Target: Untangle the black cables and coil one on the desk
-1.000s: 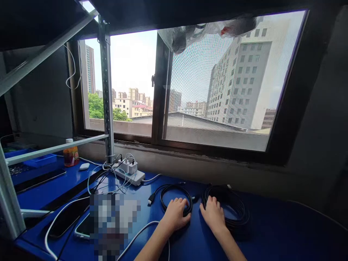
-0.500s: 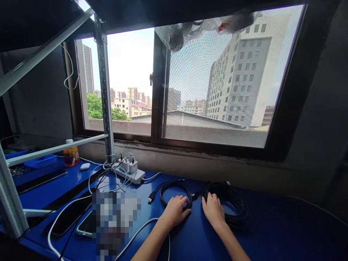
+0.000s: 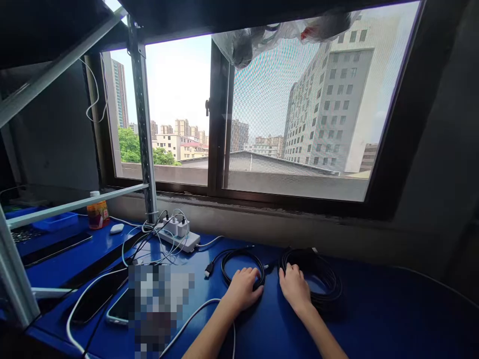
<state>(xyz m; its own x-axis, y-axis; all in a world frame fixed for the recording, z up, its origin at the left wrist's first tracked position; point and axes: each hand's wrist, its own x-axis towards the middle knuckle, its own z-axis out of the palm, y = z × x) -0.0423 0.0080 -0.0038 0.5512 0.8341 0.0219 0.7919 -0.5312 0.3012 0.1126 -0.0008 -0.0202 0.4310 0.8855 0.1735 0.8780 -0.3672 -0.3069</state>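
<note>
My left hand point(image 3: 242, 289) lies over the front of a small coil of black cable point(image 3: 229, 254), its fingers curled down inside the loop and the thumb on the right side. One plug point(image 3: 208, 271) of this cable points out to the left. Over the left edge of a larger, thicker coil of black cable point(image 3: 333, 286), my right hand point(image 3: 295, 283) has its fingers bent round the strands. Both coils lie on the blue tabletop point(image 3: 374, 319). The undersides of both hands are hidden.
At the back left stands a white power strip point(image 3: 190, 243) with chargers and tangled cords. Phones point(image 3: 119, 306), a blurred patch and a white cord point(image 3: 194, 316) lie left of my arms. A metal shelf post point(image 3: 144, 124) and a bottle point(image 3: 98, 212) stand farther left.
The view has shifted very slightly. Both hands keep their places on the two coils.
</note>
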